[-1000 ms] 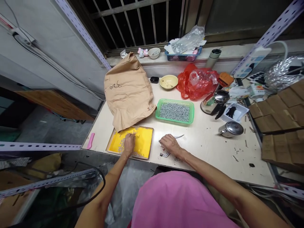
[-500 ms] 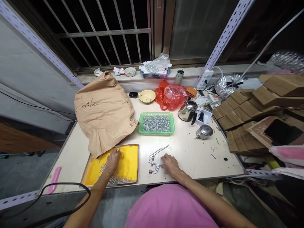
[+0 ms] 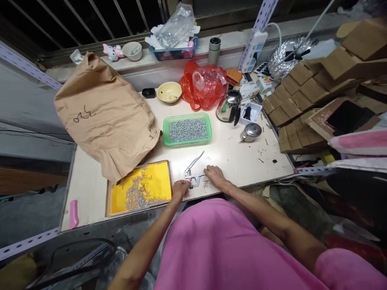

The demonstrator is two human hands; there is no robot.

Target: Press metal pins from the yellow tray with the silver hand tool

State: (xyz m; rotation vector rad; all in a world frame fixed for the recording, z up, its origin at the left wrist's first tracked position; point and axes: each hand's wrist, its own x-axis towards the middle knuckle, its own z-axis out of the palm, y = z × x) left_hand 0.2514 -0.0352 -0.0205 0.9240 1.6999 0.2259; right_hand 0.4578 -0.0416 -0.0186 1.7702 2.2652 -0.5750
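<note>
Silver snap-fastener pliers (image 3: 196,177) lie on the pale tabletop, with the long upper handle (image 3: 198,160) raised and the C-shaped jaw facing left. My right hand (image 3: 215,176) is closed on the lower handle's right end. At the jaw is my left hand (image 3: 180,189), its fingers pinched together; whatever is between them is too small to make out. To the left, a shallow tray with a yellow base (image 3: 161,177) carries many small metal pins (image 3: 137,193). Small thin bits (image 3: 207,184) lie just below my right hand.
A green basket (image 3: 187,141) full of small metal pieces stands beyond the pliers. A large brown paper sack (image 3: 111,117) overlaps the tray's back edge. A kettle (image 3: 228,108), a small metal pot (image 3: 251,132) and a red plastic bag (image 3: 201,90) stand farther back. Cardboard boxes (image 3: 302,92) are piled right.
My left hand has moved right, from the pins in the yellow tray to the pliers' jaw. My right hand stays at the pliers' handle. The view has tilted downward.
</note>
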